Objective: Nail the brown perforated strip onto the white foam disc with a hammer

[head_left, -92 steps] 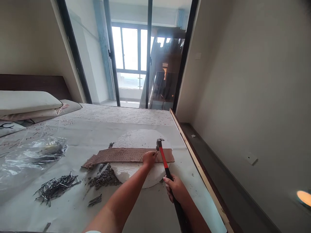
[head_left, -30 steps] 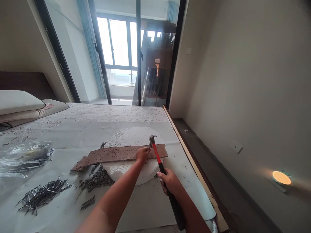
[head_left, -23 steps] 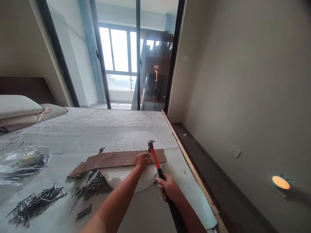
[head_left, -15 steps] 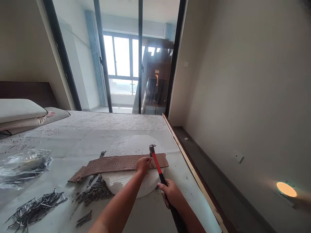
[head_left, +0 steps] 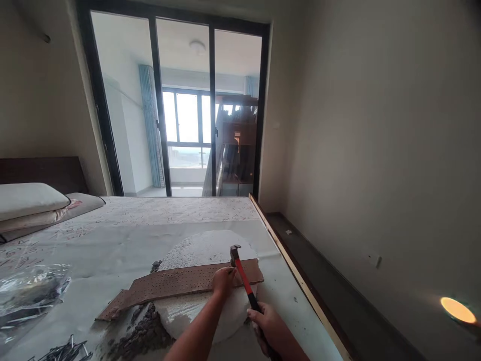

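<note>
Head view: nails (head_left: 71, 352) lie piled, then our holed board (head_left: 176, 283) crosses a white disc (head_left: 206, 245). Our left hand (head_left: 221, 282) pinches something small (head_left: 233, 271), too hidden to name, over it; the hammer (head_left: 244, 276), gripped in our right hand (head_left: 267, 323), is best tapped squarely, clear of that pinch.

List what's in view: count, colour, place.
Bed: one, white top, foreground
Round slab: one, white, on bed
Long perforated board: one, brown, across slab
Claw hammer: one, red, black, over board
Metal nails: many, dark, bottom left
Crumbly lumps: many, grey, beside slab
Crinkled plastic bag: one, clear, left
Pillow: one, white, left
Headboard: one, brown, left
Sliding glass door: one, black frame, back
Curtains: two, blue, beyond door
Tall cabinet: one, brown, beyond door
Round lamp: one, glowing orange, right edge
Wall socket: one, white, lower right
Left hand: one, bare, over board
Right hand: one, bare, gripping hammer
</note>
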Demonstrator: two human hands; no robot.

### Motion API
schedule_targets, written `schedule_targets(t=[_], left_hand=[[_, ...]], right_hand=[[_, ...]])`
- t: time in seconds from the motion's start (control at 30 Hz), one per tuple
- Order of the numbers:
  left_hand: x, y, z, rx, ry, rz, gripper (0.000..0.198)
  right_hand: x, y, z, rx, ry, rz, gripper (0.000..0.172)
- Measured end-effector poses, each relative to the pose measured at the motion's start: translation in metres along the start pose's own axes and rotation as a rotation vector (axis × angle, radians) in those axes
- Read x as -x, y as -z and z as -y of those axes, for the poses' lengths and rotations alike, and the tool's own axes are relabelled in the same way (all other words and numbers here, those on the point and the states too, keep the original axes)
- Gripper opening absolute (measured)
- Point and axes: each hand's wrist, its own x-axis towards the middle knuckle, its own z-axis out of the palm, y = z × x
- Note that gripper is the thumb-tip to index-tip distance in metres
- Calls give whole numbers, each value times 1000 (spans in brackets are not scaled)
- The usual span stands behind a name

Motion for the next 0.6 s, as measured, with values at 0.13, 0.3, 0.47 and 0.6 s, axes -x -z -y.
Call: schedule_targets(t=[0.13, 0.3, 0.47, 0.6], left_hand=[[7, 1, -12, -10, 9, 25, 32], [4, -8, -17, -33, 25, 14, 31], [2, -10, -17, -45, 21, 16, 31], [1, -12, -14, -41, 53, 16, 30]], right_hand=[[23, 3, 20, 20, -46, -19, 38], [33, 10, 37, -13, -112, -4, 36], [31, 11, 35, -84, -119, 12, 39], [26, 11, 32, -94, -111, 44, 43]])
